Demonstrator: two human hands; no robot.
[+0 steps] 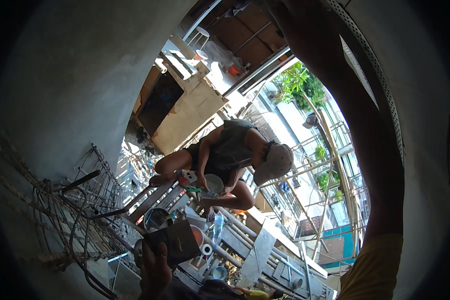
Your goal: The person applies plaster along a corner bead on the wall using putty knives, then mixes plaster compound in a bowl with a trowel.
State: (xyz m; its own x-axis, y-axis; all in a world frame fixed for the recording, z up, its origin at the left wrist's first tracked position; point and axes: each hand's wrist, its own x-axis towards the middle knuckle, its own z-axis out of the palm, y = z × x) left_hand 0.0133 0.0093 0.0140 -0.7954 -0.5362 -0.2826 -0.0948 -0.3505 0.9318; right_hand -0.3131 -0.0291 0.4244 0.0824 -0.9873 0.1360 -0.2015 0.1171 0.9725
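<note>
My left hand is at the lower left, its fingers closed on the near edge of a dark flat rectangular board. From the lower right, my right arm in a yellow sleeve reaches far up along a grey wall. My right hand is at the top of the view, in deep shade. Its fingers are too dark to make out. A pale perforated strip runs along the wall edge beside that arm.
A person in a cap squats on planks, handling a pale bowl. Around lie a black bucket, a plastic bottle and an orange-rimmed bucket. Wire mesh and rods stick out at left. Bamboo scaffolding stands right.
</note>
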